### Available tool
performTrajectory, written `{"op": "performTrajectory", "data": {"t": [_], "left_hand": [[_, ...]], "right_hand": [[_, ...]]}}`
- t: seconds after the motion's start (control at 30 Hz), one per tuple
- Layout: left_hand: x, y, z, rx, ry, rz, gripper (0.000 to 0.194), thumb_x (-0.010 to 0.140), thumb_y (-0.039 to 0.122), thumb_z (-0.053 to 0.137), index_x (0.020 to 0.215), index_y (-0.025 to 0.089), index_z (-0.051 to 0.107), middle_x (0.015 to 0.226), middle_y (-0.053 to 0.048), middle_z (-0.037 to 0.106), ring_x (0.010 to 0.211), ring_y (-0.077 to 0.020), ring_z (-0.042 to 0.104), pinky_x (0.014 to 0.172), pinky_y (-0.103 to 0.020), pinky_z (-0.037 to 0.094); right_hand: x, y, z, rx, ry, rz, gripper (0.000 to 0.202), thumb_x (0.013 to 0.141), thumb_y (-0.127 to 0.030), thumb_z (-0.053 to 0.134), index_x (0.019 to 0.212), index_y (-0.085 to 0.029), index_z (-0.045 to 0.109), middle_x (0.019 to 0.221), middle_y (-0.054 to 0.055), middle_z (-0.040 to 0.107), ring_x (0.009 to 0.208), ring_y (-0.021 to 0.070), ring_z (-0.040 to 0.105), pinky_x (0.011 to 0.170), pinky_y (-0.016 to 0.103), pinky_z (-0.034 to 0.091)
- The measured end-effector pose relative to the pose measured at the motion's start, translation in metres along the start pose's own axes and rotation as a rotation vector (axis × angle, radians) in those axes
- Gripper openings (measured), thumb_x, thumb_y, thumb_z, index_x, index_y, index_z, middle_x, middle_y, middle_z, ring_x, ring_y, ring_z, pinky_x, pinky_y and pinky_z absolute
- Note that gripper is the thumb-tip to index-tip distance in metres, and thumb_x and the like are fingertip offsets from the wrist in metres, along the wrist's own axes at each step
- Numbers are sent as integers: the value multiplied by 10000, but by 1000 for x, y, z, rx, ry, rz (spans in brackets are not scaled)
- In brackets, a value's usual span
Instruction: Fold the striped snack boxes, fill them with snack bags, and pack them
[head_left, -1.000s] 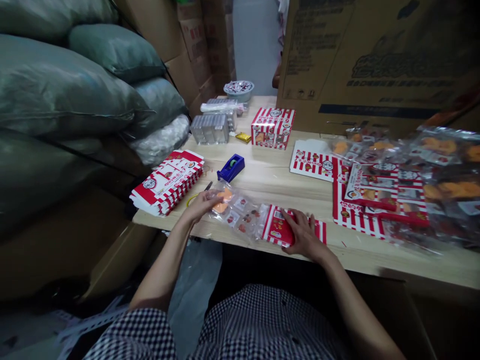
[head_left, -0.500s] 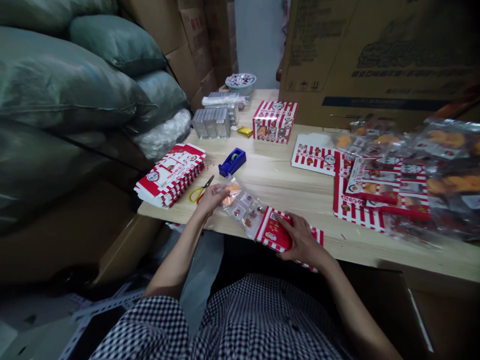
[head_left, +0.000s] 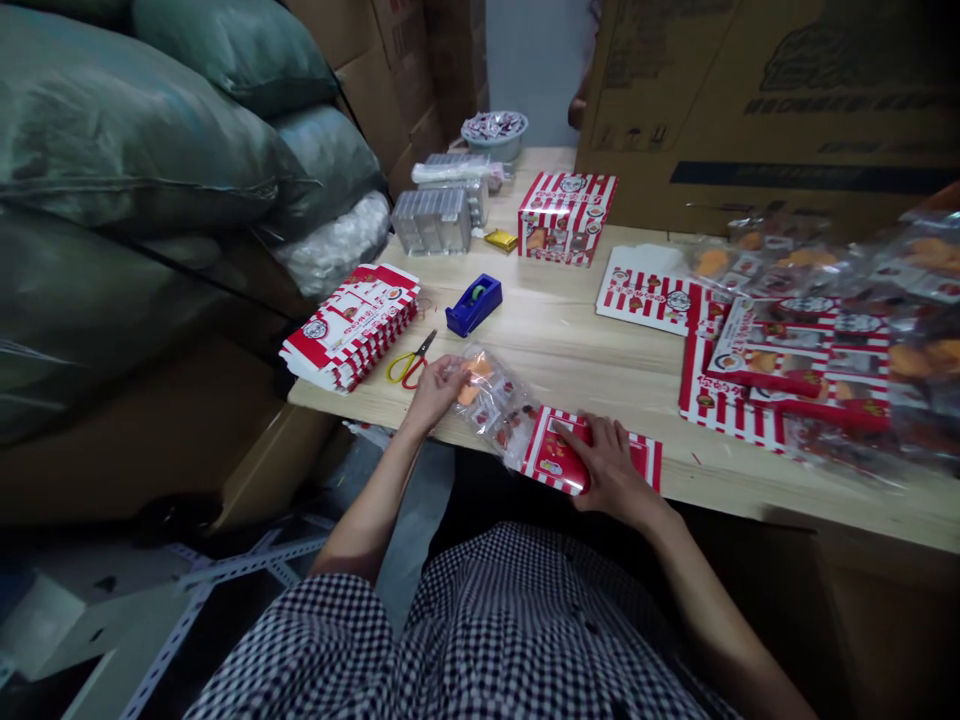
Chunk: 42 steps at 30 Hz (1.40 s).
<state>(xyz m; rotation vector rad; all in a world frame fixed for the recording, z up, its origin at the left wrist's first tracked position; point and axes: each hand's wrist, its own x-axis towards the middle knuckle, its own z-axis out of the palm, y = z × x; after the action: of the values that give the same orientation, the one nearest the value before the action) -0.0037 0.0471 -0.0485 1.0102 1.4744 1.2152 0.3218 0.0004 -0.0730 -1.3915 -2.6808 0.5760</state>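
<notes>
My left hand (head_left: 437, 392) pinches the far left end of a clear plastic packet (head_left: 499, 402) with orange pieces and small sachets inside. The packet lies slanted at the table's front edge, its right end against a flat red and white striped box (head_left: 546, 452). My right hand (head_left: 609, 462) rests on top of this box, fingers spread. Scissors (head_left: 412, 362) with yellow and red handles lie just left of my left hand. Beyond it stands a blue tape dispenser (head_left: 474, 304).
Folded striped boxes (head_left: 352, 325) are stacked at the left. An assembled striped box (head_left: 568, 218) stands at the back, near clear plastic cases (head_left: 431, 222) and a bowl (head_left: 495, 137) of sachets. Flat boxes (head_left: 731, 415) and filled packets (head_left: 922, 355) cover the right side.
The camera view has shifted, so the table items appear higher and slightly to the right. Both hands keep nearly the same places on the packet and the box.
</notes>
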Motion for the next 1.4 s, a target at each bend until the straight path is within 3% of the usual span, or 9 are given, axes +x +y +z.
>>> {"op": "performTrajectory", "data": {"t": [0.3,0.53,0.73,0.87,1.07,1.17,1.3,1.4], "left_hand": [[-12,-20,11,-18,112,3,444,739,428,737,1061,134,654,824,-38,721,690,-149,655,661,-245,498],[-18,-41,11,-44,171,-58,401,711,425,735,967,130,644,727,-14,693,600,-135,617,599,-240,465],[-44,-49,39,-19,146,-62,374,781,456,677,981,142,655,767,-28,712,651,-156,628,629,-256,480],[-56,-43,53,18,45,-53,353,783,446,709,998,165,702,861,-54,743,773,-204,667,693,-285,513],[-43,-20,33,96,159,37,377,866,412,643,1166,190,695,1115,-85,739,1062,-255,663,913,-351,515],[-47,-7,33,82,120,83,402,902,415,588,1192,162,702,1161,-95,738,1107,-267,659,968,-368,499],[-56,6,41,73,152,162,405,918,399,580,1226,164,696,1215,-88,724,1151,-261,646,1015,-362,474],[-51,11,37,-28,158,105,428,884,398,621,1221,146,695,1151,-100,745,1061,-264,681,938,-367,517]], "right_hand": [[-4,-4,16,32,118,36,1001,615,-362,762,1527,-264,363,1535,180,261,1415,420,254,1150,575,160],[-6,-2,16,34,118,32,988,599,-359,770,1507,-284,386,1522,180,272,1410,412,266,1135,572,168],[-2,-7,19,46,146,74,982,614,-379,778,1508,-305,378,1502,176,311,1396,428,285,1112,584,199],[-2,-11,20,30,145,68,982,587,-344,781,1494,-300,409,1500,174,298,1400,424,280,1122,581,187],[-4,-17,14,85,212,53,970,641,-377,747,1519,-318,339,1511,157,269,1415,412,274,1140,577,181],[-4,-26,8,97,260,47,1009,649,-369,752,1534,-364,270,1517,145,246,1410,429,274,1133,596,183],[-5,-39,-4,84,317,51,1065,650,-326,752,1550,-397,187,1507,139,242,1404,436,268,1133,615,169],[-6,-43,-11,93,353,62,1075,662,-357,747,1554,-413,150,1528,123,208,1393,434,272,1130,615,180]]}}
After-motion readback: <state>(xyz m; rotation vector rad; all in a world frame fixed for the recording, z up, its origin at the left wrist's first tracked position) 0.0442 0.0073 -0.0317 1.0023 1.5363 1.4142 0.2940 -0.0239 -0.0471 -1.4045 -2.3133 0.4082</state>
